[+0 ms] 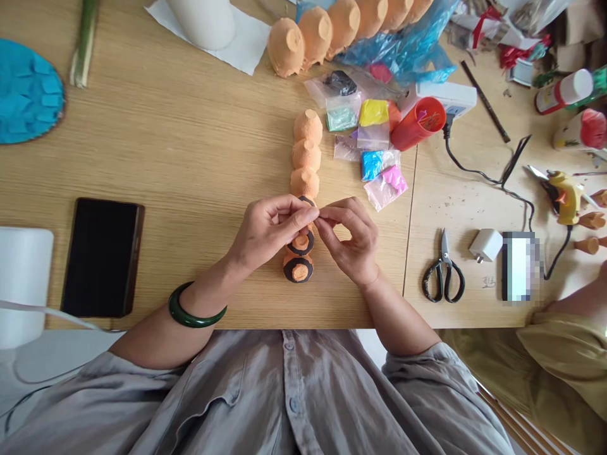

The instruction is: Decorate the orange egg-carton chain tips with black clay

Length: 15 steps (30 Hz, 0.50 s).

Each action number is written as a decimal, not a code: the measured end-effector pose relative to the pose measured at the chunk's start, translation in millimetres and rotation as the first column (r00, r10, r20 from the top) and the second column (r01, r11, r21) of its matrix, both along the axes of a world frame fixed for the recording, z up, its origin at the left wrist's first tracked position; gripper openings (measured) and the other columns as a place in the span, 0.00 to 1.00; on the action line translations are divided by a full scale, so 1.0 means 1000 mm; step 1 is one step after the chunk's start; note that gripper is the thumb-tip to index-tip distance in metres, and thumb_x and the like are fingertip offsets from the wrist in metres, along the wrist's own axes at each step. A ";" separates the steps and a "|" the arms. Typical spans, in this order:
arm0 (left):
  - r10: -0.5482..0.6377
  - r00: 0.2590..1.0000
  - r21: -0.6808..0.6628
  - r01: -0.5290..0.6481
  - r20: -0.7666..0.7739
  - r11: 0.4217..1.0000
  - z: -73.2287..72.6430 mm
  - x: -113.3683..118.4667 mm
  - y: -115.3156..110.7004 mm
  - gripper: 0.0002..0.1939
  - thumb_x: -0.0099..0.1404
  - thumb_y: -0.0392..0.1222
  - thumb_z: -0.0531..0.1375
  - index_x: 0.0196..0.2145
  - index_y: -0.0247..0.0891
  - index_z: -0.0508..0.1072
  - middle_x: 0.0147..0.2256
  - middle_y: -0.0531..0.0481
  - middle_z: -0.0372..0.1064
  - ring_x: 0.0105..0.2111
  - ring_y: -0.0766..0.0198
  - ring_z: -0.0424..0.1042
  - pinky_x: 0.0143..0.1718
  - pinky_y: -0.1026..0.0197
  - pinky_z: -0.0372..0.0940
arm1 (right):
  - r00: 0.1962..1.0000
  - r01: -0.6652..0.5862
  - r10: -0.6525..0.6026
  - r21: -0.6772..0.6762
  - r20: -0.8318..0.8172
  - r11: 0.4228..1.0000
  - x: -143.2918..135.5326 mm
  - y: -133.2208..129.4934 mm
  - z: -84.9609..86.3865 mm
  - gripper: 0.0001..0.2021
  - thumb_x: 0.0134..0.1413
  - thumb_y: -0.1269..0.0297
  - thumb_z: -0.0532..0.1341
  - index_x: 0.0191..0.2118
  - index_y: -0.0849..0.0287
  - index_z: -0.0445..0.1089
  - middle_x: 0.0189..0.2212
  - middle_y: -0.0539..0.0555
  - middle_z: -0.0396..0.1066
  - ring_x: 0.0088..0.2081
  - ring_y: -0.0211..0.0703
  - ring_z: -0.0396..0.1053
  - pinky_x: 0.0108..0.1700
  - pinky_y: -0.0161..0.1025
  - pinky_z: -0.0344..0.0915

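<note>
A row of orange egg-carton cups (305, 182) runs up the table in front of me, the nearer ones ringed with black material (300, 270). Over this row my left hand (277, 229) is closed in a pinch, thumb against fingers. My right hand (349, 237) meets it fingertip to fingertip, also pinching. A tiny dark bit shows between the fingertips, too small to name. Both hands partly cover the cups beneath them.
Bags of coloured clay (374, 112) and a red cup (418, 123) lie beyond my right hand. Scissors (444, 268), a white adapter (486, 244) and cables are at right. A black phone (102, 258) lies left. Another person's sleeve (564, 354) shows lower right.
</note>
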<state>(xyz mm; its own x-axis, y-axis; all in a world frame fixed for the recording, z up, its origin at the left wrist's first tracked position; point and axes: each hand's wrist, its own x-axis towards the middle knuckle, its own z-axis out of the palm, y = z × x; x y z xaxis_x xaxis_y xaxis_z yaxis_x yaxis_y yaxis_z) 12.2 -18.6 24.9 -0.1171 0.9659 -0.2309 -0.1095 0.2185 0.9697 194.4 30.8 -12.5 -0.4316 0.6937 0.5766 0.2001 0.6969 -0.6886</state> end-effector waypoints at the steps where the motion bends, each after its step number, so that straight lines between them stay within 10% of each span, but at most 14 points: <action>1: 0.005 1.000 -0.001 -0.005 -0.002 1.000 0.000 0.000 0.000 0.22 0.65 0.60 0.76 0.29 0.40 0.80 0.23 0.53 0.69 0.21 0.68 0.64 0.24 0.63 0.61 | 1.000 -0.004 0.004 -0.007 0.015 1.000 0.000 0.000 -0.001 0.04 0.79 0.64 0.66 0.50 0.53 0.80 0.37 0.51 0.78 0.36 0.42 0.74 0.39 0.44 0.75; 10: 0.050 0.978 0.051 -0.040 -0.201 0.998 -0.006 -0.001 -0.004 0.19 0.68 0.58 0.74 0.31 0.40 0.82 0.24 0.52 0.74 0.25 0.66 0.71 0.26 0.64 0.63 | 1.000 0.004 -0.008 -0.180 -0.021 0.984 0.000 -0.004 0.001 0.12 0.80 0.55 0.64 0.44 0.54 0.80 0.34 0.52 0.77 0.34 0.42 0.74 0.40 0.45 0.77; 15: 0.192 0.980 0.041 -0.190 -0.052 0.981 -0.006 0.000 0.002 0.11 0.69 0.49 0.72 0.33 0.40 0.81 0.28 0.51 0.77 0.23 0.68 0.66 0.24 0.63 0.61 | 0.979 0.007 -0.115 -0.545 -0.165 0.838 -0.002 -0.003 0.003 0.22 0.72 0.37 0.68 0.41 0.53 0.80 0.37 0.52 0.79 0.32 0.38 0.75 0.33 0.39 0.76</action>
